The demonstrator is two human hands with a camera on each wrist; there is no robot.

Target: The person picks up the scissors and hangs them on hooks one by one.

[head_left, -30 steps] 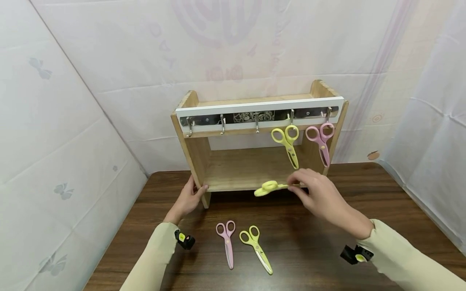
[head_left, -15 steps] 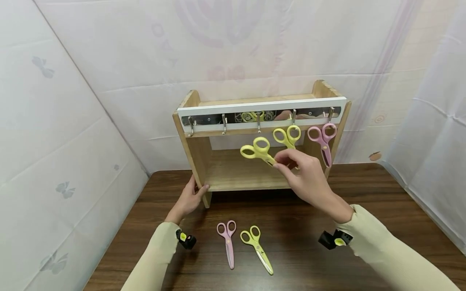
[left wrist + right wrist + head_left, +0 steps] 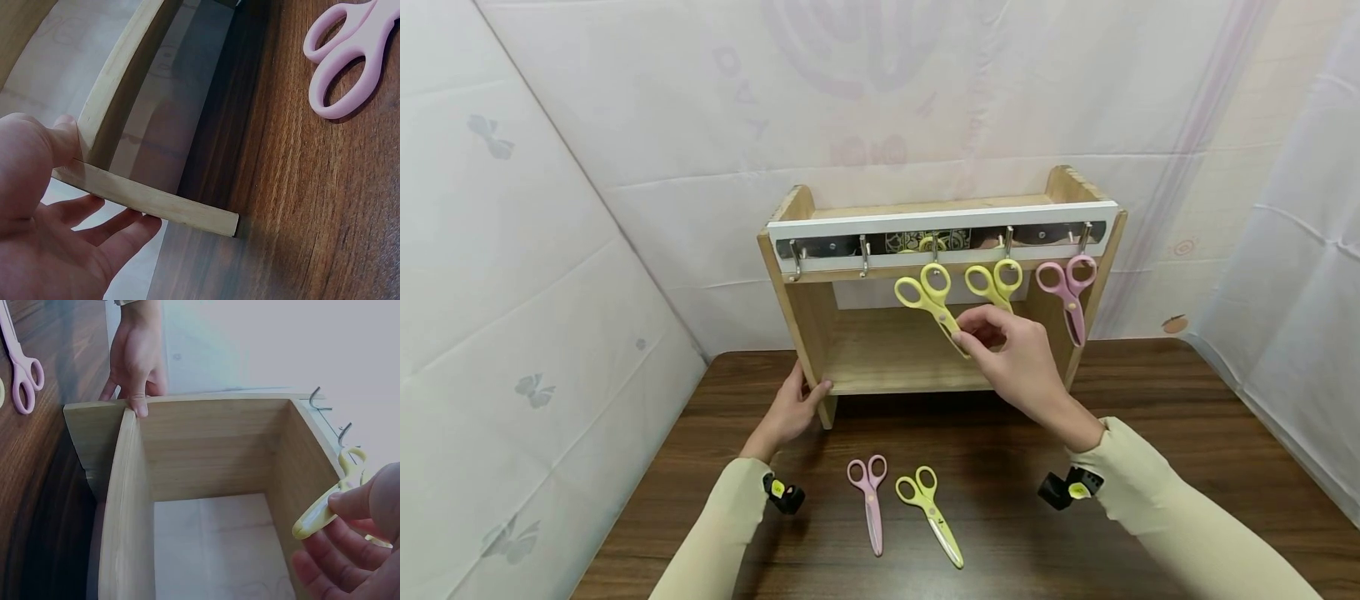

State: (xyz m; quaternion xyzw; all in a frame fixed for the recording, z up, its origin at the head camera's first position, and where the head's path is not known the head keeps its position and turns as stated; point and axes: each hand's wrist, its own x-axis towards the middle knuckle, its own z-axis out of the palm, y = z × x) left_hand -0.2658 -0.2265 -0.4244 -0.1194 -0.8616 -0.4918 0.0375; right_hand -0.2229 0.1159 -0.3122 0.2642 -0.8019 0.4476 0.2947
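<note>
My right hand (image 3: 1018, 358) pinches yellow scissors (image 3: 940, 315) by the blade end, between thumb and fingers. Their handle loops point up, and the right loop overlaps the lower end of the middle hook (image 3: 934, 244) in the head view. In the right wrist view, the held scissors (image 3: 317, 515) tilt up toward the hooks. At the lower left, my left hand (image 3: 786, 410) grips the side panel of the wooden shelf (image 3: 793, 325). The left wrist view has the thumb on the front of the panel (image 3: 147, 197) and the fingers behind it.
Pink scissors (image 3: 1070, 304) hang from the rightmost hook, with yellow scissors (image 3: 996, 283) on the hook beside them, partly behind my right hand. Another pink pair (image 3: 870, 500) and yellow pair (image 3: 931, 512) lie on the dark wooden table (image 3: 1015, 517) in front of the shelf.
My right hand has raised the yellow scissors from the shelf's lower edge to the middle hook, moving left and turning the loops upward. The left hand has stayed on the panel.
</note>
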